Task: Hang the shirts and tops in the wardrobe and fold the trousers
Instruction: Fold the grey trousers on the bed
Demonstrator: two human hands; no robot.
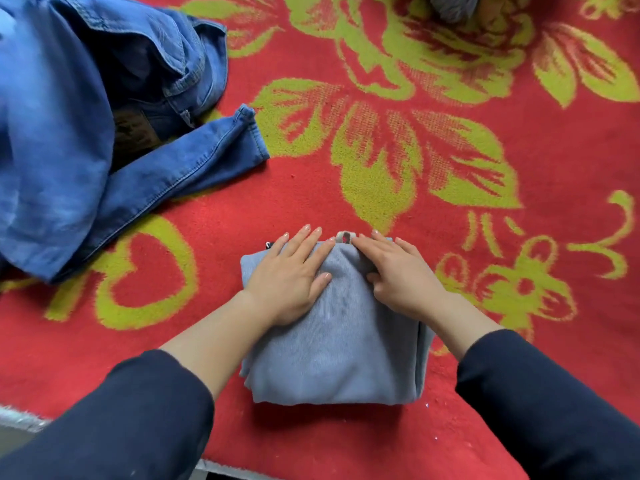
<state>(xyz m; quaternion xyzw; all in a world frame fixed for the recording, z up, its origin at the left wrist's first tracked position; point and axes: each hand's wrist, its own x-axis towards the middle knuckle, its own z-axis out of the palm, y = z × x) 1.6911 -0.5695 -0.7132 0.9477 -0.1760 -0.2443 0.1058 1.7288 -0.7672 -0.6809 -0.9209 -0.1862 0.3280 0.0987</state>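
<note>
Red floral blanket (571, 150) is the work surface. Landmark is the folded grey trousers (336, 358), a compact rectangle lying near the blanket's front edge.

Blue jeans (69, 133) are in an unfolded heap, well apart to the far left of the grey bundle, with one leg trailing towards it. They look like the next job.

Both hands are flat on the far half of the bundle. Left hand (289, 275) has its fingers straight and spread, palm pressing down, gripping nothing. Right hand (403, 271) also presses with straight fingers, its tips at the far edge beside a small tag (344, 237) that pokes out there. The thumb is tucked in against the cloth.

My read is that this is the final press of the fold. To do it well:
- Smooth from the centre outward so trapped air doesn't puff up the layers.
- Square the right side, where the layer edges show.
- Tuck the tag under.
- Lift both palms straight up, since dragging would skew the top layer.
</note>
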